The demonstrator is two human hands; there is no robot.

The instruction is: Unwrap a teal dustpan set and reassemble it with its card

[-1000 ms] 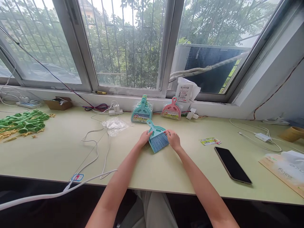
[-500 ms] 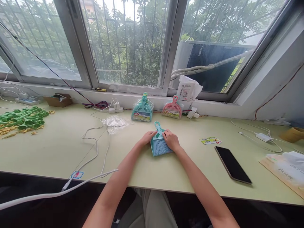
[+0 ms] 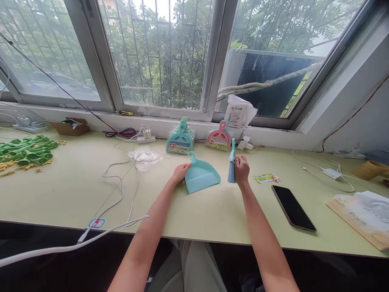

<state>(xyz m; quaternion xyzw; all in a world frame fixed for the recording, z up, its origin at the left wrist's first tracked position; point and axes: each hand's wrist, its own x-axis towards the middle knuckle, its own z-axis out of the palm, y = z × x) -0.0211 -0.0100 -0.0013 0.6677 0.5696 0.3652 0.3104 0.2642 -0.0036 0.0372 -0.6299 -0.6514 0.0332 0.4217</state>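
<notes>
A light teal dustpan [image 3: 201,175] rests on the table in front of me, its looped handle pointing away. My left hand [image 3: 181,172] is closed on its left edge near the handle. To the right, my right hand [image 3: 242,168] grips a small teal brush [image 3: 231,170] with blue bristles, turned edge-on with the bristles down. Brush and dustpan are apart. Whether the bristles touch the table I cannot tell. Behind them stand wrapped teal dustpan sets [image 3: 180,140] and a wrapped pink dustpan set [image 3: 219,138].
A phone [image 3: 293,207] and printed cards [image 3: 266,178] lie right of my hand, with a tissue pack [image 3: 358,219] farther right. Crumpled clear plastic [image 3: 145,157] and white cables [image 3: 122,182] lie left. Green plastic parts [image 3: 28,150] are piled at far left.
The brush has come off the dustpan, moved right by my right hand and turned edge-on. The dustpan's inside is now uncovered, and my left hand still holds it.
</notes>
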